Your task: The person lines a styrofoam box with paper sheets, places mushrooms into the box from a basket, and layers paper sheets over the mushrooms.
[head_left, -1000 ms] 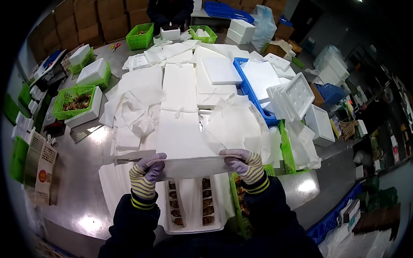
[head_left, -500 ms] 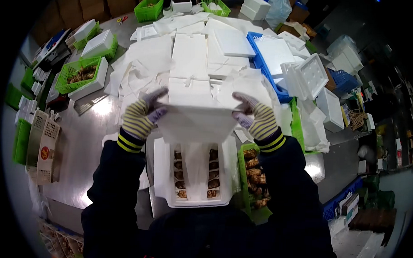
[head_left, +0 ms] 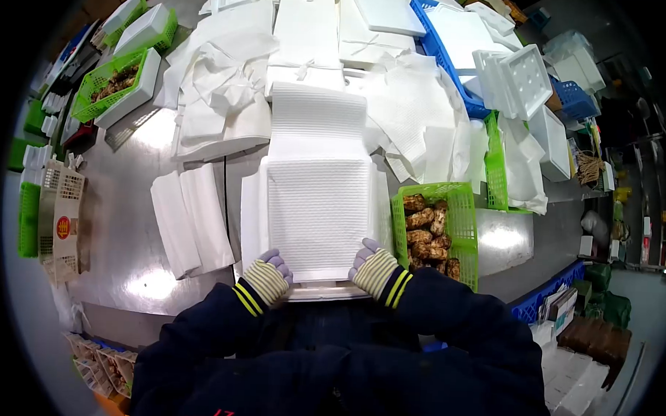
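A white ribbed liner sheet now lies over the foam box in front of me, its far end rising past the box's back edge. My left hand, in a striped knit glove, is closed at the sheet's near left corner. At the near right corner my right hand, gloved alike, is closed too, with its fingers curled on the sheet's edge. The sheet hides the box's contents. Just right of the box stands a green basket holding several brown-and-white mushrooms.
Folded white sheets lie left of the box. Behind it are piled liner sheets and foam lids. A blue crate stands back right, a green basket of brown pieces back left. A beige crate stands far left.
Both hands have come down and toward me with the sheet. It now covers the box, hiding the rows of brown pieces seen inside before. The view has tilted lower.
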Tool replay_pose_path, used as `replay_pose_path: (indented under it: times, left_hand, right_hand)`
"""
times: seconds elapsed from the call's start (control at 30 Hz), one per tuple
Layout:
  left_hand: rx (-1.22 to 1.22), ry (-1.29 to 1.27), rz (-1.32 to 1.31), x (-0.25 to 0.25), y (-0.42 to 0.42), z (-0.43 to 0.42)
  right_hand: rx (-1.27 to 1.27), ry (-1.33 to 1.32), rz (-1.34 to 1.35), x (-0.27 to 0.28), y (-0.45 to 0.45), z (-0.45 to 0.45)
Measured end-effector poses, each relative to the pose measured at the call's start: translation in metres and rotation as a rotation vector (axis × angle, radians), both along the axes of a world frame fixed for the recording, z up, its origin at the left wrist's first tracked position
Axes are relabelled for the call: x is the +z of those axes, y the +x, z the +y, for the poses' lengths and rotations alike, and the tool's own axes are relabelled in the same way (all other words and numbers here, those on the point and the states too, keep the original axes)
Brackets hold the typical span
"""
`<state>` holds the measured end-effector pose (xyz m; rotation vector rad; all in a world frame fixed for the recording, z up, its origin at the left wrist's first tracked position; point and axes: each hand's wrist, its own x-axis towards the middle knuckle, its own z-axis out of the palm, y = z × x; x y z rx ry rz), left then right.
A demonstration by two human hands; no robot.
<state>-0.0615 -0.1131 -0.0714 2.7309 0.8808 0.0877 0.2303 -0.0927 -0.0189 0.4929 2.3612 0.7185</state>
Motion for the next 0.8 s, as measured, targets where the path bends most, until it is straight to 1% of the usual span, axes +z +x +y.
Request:
replay_pose_path:
  times: [0.03,0.07,0.13,0.17,0.23,0.27,0.3,0.33,0.37,0.4,0.43,0.47,0.53,0.57,0.6,0.63,0.67,0.73,0.77,0.8]
  left_hand:
    - [0.089,-0.169,-0.005,-0.017,0.002,-0.008]
    - [0.342,-0.501,-0.163,-0.013,0.013,-0.012]
    - [0.034,-0.074,0.201,0.004,0.022,-0.013]
    - [-0.069,-0.096,0.377,-0.003,0.024,-0.012]
    - [0.002,-0.307,0.511,0.024,0.034,-0.006]
    - [-0.049,-0.314,0.512,0.048,0.037,0.002]
    - [-0.061,-0.329,0.547,0.062,0.041,0.004]
    - [-0.072,-0.342,0.583,0.069,0.044,0.006]
    - [-0.015,-0.315,0.605,0.062,0.046,0.002]
    - [0.035,-0.274,0.43,0.064,0.047,-0.001]
    - [0.069,-0.339,0.23,0.067,0.051,-0.006]
    - [0.104,-0.4,0.029,0.072,0.059,-0.01]
    - [0.01,-0.503,-0.15,0.066,0.074,-0.018]
    - [0.031,-0.485,-0.041,0.058,0.082,-0.023]
    - [0.015,-0.468,-0.055,0.048,0.081,-0.022]
    - [0.031,-0.503,-0.005,0.049,0.083,-0.019]
    - [0.047,-0.536,0.043,0.049,0.086,-0.017]
    - [0.038,-0.5,0.034,0.044,0.083,-0.021]
    - [0.031,-0.501,0.023,0.052,0.081,-0.018]
    - [0.024,-0.461,-0.087,0.057,0.076,-0.017]
  right_hand:
    - [-0.341,-0.652,0.192,0.037,-0.012,0.008]
    - [-0.374,-0.719,0.147,0.044,-0.019,0.008]
    - [-0.385,-0.792,0.132,0.045,-0.028,0.008]
    - [-0.357,-0.785,0.177,0.029,-0.026,0.002]
    - [-0.388,-0.847,0.123,0.037,-0.034,0.006]
    - [-0.409,-0.878,0.081,0.042,-0.039,0.01]
    - [-0.414,-0.884,0.083,0.019,-0.038,0.006]
    - [-0.411,-0.883,0.081,0.02,-0.037,0.007]
    - [-0.403,-0.878,0.108,0.021,-0.036,0.008]
    - [-0.395,-0.876,0.135,0.028,-0.038,0.01]
    - [-0.579,-0.942,0.18,0.032,-0.045,0.016]
    - [-0.621,-0.981,0.166,0.042,-0.055,0.027]
    - [-0.588,-0.949,0.278,0.049,-0.071,0.048]
    - [-0.672,-0.935,0.429,0.024,-0.08,0.056]
    - [-0.639,-0.891,0.463,0.029,-0.086,0.068]
    - [-0.736,-0.915,0.463,0.005,-0.096,0.087]
    - [-1.114,-0.809,0.69,0.008,-0.105,0.099]
    - [-0.769,-0.675,0.807,0.021,-0.082,0.094]
    - [-0.747,-0.676,0.782,0.038,-0.076,0.086]
    - [-0.658,-0.643,0.779,0.036,-0.069,0.068]
